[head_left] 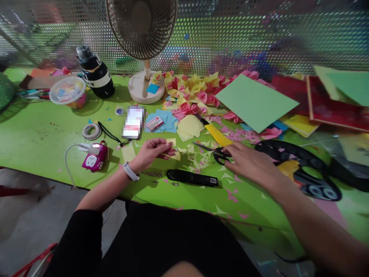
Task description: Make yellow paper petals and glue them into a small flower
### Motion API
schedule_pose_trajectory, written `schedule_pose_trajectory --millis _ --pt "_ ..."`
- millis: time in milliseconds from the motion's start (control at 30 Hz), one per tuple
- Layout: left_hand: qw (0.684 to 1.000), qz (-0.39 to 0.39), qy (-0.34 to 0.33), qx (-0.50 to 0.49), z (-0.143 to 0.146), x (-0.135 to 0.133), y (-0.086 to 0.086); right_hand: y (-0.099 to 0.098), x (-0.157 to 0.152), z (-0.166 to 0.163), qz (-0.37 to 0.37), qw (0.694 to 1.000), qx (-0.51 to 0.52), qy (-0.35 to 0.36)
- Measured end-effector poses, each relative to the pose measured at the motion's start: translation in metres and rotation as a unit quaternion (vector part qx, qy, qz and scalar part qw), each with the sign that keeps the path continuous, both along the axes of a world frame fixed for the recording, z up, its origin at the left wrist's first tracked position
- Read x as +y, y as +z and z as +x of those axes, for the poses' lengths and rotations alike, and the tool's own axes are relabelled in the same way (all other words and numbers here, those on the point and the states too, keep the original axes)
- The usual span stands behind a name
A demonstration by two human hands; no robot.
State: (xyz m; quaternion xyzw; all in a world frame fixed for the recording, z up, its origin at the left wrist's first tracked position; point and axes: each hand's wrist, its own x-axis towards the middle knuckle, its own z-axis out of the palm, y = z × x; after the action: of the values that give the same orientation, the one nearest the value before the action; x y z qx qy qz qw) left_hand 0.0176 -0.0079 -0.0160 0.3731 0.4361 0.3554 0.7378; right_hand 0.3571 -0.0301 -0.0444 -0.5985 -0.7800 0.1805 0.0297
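My left hand (154, 151) is over the green table, its fingers pinching a small piece of pale yellow paper (175, 155). Black-handled scissors (221, 155) lie low over the table, blades pointing left, and the fingers of my right hand (248, 163) are closed at their handles. Just beyond that hand is a yellow box cutter (217, 134). Pale yellow trimmings (198, 156) are scattered between my hands. A stack of pale yellow paper (190, 127) sits behind them, and a black stapler-like tool (192, 177) lies in front.
A fan (146, 90) stands at the back beside pink and yellow paper flowers (198, 86). On the left are a phone (133, 122), a tape roll (91, 131), a purple power adapter (94, 157), a black bottle (98, 79) and a plastic tub (69, 92). A green sheet (256, 102) lies right.
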Motion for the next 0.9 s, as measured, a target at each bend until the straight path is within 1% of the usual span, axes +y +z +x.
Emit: schedule_pose_trajectory --millis 100,233,400,467,533,633,700,733,800,900 --pt "1.000 0.001 -0.003 -0.010 0.000 0.000 0.001 0.002 0.005 0.000 -0.006 1.000 -0.004 0.027" --pt "1.000 0.000 -0.008 -0.015 -0.001 0.000 -0.002 0.008 0.010 -0.001 -0.047 0.999 -0.010 0.013" --pt "0.999 0.008 -0.003 -0.032 -0.001 -0.002 -0.005 0.023 0.015 -0.001 -0.103 0.994 -0.022 0.007" --pt "0.999 0.017 0.001 -0.035 0.000 -0.003 -0.005 0.029 0.017 0.000 -0.134 0.991 0.017 -0.016" --pt "0.999 0.024 0.007 -0.032 0.001 -0.004 -0.005 0.034 0.017 -0.004 -0.165 0.980 0.104 -0.050" --pt "0.999 0.029 0.025 -0.028 0.002 -0.005 -0.004 0.040 0.014 -0.025 -0.201 0.940 0.262 -0.084" --pt "0.998 0.033 0.042 -0.034 0.002 -0.005 -0.003 0.044 0.012 -0.047 -0.229 0.911 0.330 -0.095" --pt "0.998 0.033 0.049 -0.038 0.003 -0.005 -0.002 0.046 0.012 -0.058 -0.244 0.900 0.346 -0.100" --pt "0.997 0.032 0.059 -0.046 0.003 -0.005 0.000 0.049 0.011 -0.078 -0.266 0.889 0.360 -0.096" --pt "0.995 0.031 0.069 -0.063 0.003 -0.006 0.001 0.048 0.011 -0.096 -0.281 0.887 0.359 -0.074"
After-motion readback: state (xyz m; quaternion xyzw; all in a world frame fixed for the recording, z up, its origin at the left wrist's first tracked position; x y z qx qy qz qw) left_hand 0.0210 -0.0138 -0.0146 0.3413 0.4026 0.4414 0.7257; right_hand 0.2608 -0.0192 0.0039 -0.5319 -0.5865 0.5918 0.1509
